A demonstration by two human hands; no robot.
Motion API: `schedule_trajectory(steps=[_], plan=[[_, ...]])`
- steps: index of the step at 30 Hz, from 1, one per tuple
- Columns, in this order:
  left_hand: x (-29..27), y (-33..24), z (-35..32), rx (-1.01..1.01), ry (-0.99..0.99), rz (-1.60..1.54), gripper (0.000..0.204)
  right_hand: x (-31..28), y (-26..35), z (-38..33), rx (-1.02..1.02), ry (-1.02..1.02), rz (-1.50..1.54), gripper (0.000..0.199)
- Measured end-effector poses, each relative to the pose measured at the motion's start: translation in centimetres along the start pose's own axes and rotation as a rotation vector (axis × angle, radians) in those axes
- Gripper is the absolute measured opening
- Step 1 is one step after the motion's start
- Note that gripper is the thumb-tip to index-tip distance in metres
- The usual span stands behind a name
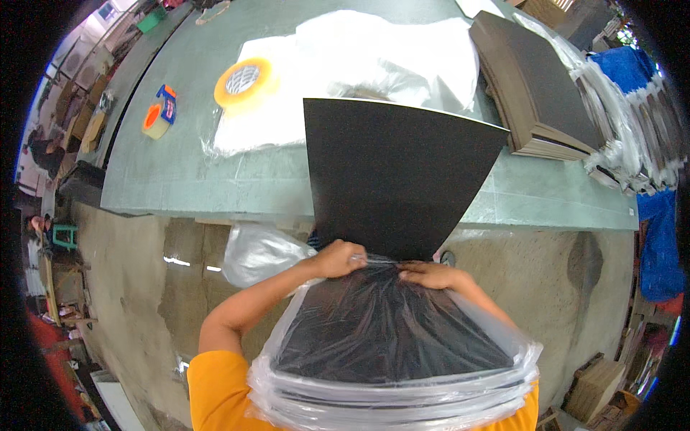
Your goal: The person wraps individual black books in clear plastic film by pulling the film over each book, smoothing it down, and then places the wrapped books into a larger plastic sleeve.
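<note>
A stack of black boards (388, 337) wrapped in a clear plastic bag (402, 391) lies close to my body. From the bag's far end a bare black panel (395, 172) reaches up over the table edge. My left hand (341, 258) is closed on bunched clear plastic at the mouth of the bag, left of the middle. My right hand (431, 274) lies across the plastic a little to the right, fingers pointing left and gripping the film. A loose puff of clear plastic (262, 255) hangs beside my left wrist.
The green-grey table (546, 190) spans the far side. White plastic sheets (388, 54) lie on it with a roll of clear tape (244, 82) on top. Left stands a tape dispenser (162, 111); at right are a stack of dark boards (532, 79) and plastic-wrapped bundles (622, 118).
</note>
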State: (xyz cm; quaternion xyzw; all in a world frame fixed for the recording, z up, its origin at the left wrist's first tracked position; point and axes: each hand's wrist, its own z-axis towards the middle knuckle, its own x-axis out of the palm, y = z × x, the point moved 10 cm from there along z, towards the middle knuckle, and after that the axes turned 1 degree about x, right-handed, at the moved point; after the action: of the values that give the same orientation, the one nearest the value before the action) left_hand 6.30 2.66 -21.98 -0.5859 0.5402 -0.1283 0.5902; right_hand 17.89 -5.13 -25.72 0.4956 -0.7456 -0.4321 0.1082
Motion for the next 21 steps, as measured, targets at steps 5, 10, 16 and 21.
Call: schedule_trajectory(steps=[5,10,16,21], plan=[[-10.6,-20.2,0.5,0.464,-0.268,-0.361,0.043,-7.8,17.6,-4.0,-0.446,-0.242,0.152,0.04],[-15.1,-20.7,-0.7,0.439,-0.305,-0.49,0.061,-14.6,20.8,-10.3,-0.65,-0.66,0.62,0.041],[-19.4,-15.4,-2.3,0.228,-0.63,-0.48,0.074,-7.0,15.1,-5.9,-0.32,-0.053,0.367,0.047],[-14.5,-14.9,-1.3,0.143,-0.335,-0.457,0.074,-14.6,17.3,-10.7,-0.687,-0.658,0.682,0.061]])
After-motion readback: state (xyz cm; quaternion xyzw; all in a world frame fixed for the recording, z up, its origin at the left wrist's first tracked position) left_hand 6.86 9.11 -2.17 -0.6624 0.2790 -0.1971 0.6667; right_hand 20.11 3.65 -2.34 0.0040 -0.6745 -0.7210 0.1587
